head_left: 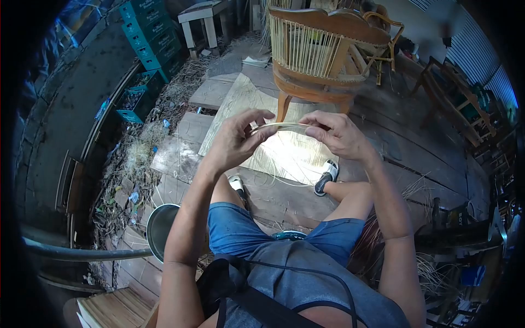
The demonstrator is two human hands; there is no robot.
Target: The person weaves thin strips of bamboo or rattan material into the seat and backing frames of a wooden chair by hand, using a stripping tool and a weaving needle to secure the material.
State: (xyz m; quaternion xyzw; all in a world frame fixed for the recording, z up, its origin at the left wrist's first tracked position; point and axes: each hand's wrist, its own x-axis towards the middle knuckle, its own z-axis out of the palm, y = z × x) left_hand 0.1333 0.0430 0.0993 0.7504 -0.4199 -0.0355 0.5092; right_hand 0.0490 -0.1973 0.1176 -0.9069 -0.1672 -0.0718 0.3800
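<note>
A thin pale strip point(286, 125), bowed slightly upward, runs between my two hands in front of my knees. My left hand point(239, 136) pinches its left end between thumb and fingers. At the right end, my right hand point(334, 134) holds it with thumb and forefinger. Below the hands lies a light woven mat point(262, 156), brightly lit in the middle. Just beyond them stands a wooden chair point(311, 49) with a back of thin upright strands.
Green crates point(147, 33) are stacked at the upper left, near a small wooden stool point(203, 19). A round metal-rimmed container point(162, 232) stands by my left knee. Plant scraps point(139, 158) litter the left side. Wooden furniture point(456, 93) is at right.
</note>
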